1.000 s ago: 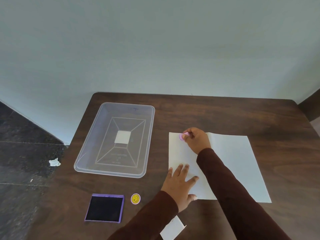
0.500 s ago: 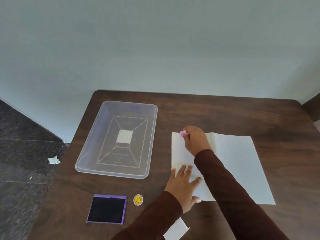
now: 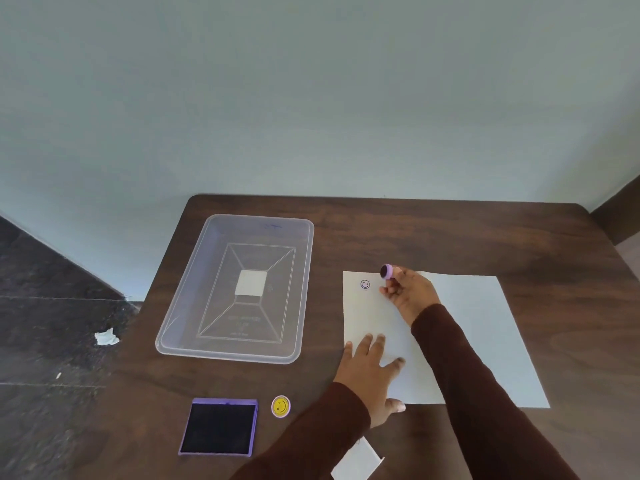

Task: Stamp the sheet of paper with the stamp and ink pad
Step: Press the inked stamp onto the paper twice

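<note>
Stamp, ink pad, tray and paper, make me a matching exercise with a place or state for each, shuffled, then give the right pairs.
Things:
1. stamp
2. ink pad
3. tray
4. paper

Places or states:
A. lies open near the table's front edge, beside the round smiley cap
B. pressed flat by the left hand, with a smiley print near its far left corner
C. pinched in the right hand, lifted off the sheet, inked face tilted into view
D. clear plastic, left of the sheet, holding nothing

Pairs: 1-C, 2-A, 3-D, 4-B
</note>
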Demonstrator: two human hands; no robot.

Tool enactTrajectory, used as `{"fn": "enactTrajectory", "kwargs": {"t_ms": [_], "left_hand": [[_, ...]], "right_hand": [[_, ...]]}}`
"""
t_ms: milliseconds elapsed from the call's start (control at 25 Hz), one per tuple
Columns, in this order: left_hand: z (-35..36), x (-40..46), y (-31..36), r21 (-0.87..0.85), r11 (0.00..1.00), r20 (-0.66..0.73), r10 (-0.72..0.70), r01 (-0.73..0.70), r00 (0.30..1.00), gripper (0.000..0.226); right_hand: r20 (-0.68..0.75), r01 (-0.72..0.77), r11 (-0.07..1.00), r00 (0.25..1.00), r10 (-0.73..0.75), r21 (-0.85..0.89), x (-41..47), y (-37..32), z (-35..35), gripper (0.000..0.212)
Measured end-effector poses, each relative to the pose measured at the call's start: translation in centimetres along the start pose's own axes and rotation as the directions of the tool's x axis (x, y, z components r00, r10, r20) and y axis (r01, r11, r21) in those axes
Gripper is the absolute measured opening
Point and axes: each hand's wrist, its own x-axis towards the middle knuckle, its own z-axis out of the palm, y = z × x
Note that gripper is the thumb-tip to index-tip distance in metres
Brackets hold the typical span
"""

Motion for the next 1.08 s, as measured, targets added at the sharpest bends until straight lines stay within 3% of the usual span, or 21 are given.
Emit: {"fn": "enactTrajectory", "kwargs": {"t_ms": [120, 320, 560, 760, 960, 1080], "left_hand": [[0.3, 0.0, -0.2, 0.007, 1.0, -0.004, -0.002, 0.002, 1.0, 0.064], [0.6, 0.1, -0.2, 0.018, 1.0, -0.009, -0.005, 0.005, 1.0, 0.065], [1.0, 0.1, -0.3, 0.042, 0.999, -0.019, -0.002, 0.003, 1.0, 0.067], [1.0, -0.1, -0.4, 0.035, 0.999, -0.047, -0.002, 0.004, 0.999, 0.062], [0.8, -0.8, -0.8, 0.033, 0.999, -0.054, -0.001, 0.003, 0.999, 0.065], [0.1, -2.4, -0.8, -0.006, 0.999, -0.132, 0.045, -0.046, 0.99, 0.064]], "right_hand": [[0.005, -0.117, 0.944, 0.993, 0.121, 0.307, -0.4, 0.7, -0.4, 0.023], [0.027, -0.168, 0.868, 0.984, 0.176, 0.467, -1.2, 0.6, -0.4, 0.022], [-0.02, -0.12, 0.881, 0.989, 0.145, 0.457, -2.4, 0.4, -1.1, 0.023], [-0.167, 0.048, 0.974, 0.986, -0.01, 0.221, -2.2, -0.6, -2.9, 0.021], [-0.154, -0.014, 0.939, 0.985, 0.071, 0.343, -2.3, 0.3, -4.6, 0.019], [-0.132, 0.014, 0.924, 0.99, 0.04, 0.382, -3.7, -0.4, -3.9, 0.02]]}}
